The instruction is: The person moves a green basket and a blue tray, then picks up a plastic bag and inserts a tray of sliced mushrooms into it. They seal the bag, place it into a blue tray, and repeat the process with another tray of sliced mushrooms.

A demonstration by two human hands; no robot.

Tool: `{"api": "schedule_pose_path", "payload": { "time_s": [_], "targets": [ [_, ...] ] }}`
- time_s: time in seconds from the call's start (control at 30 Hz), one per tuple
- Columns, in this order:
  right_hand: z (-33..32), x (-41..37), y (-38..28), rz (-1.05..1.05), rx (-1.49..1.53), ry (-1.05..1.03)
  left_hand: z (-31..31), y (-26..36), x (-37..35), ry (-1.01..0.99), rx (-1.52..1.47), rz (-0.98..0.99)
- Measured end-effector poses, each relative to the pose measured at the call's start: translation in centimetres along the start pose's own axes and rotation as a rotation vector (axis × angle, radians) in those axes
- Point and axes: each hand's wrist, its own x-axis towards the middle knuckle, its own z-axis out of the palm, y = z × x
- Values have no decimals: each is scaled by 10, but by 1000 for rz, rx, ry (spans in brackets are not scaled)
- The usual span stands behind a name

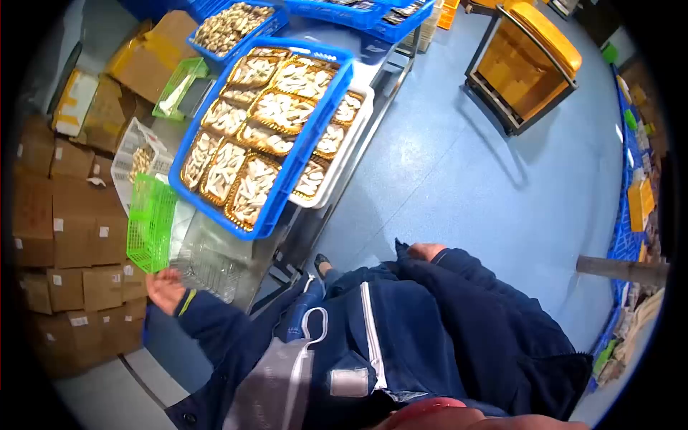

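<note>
At the near end of the green plastic basket [150,223] is my left hand [166,289], its fingertips at the basket's lower edge; whether they grip it is unclear. Beside my jacket, over the blue floor, hangs my right hand [426,251], partly covered by the sleeve, its fingers hard to make out. A large blue crate [268,208] on the metal table holds several golden trays of pale sliced food [252,188]. A white crate [358,129] with similar trays lies partly under it. Clear plastic containers [208,271] lie right of my left hand.
Stacked cardboard boxes [79,236] line the left side. Behind the large crate stands a blue basket of small brownish pieces [231,29]. A white basket [136,154] and another green basket [179,86] are near it. A wheeled cart [523,68] stands at the upper right.
</note>
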Motion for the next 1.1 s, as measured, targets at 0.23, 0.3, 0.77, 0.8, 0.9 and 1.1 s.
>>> {"api": "schedule_pose_path", "payload": {
  "time_s": [0.23, 0.3, 0.77, 0.8, 0.9, 1.1],
  "targets": [
    [-40, -38, 120, 39, 120, 206, 240, -101, -154, -465, 283, -172],
    [-50, -26, 151, 36, 249, 224, 293, -114, -178, -544, 299, -348],
    [-335, 60, 143, -32, 340, 505, 567, -276, -159, -815, -162, -746],
    [-358, 74, 149, -97, 429, 499, 587, -284, -151, -837, -203, -750],
    [-429, 112, 156, -235, 475, 550, 645, -288, -133, -779, -244, -718],
    [-580, 192, 140, -254, 784, 574, 710, -323, -84, -613, -312, -660]
  ]
}}
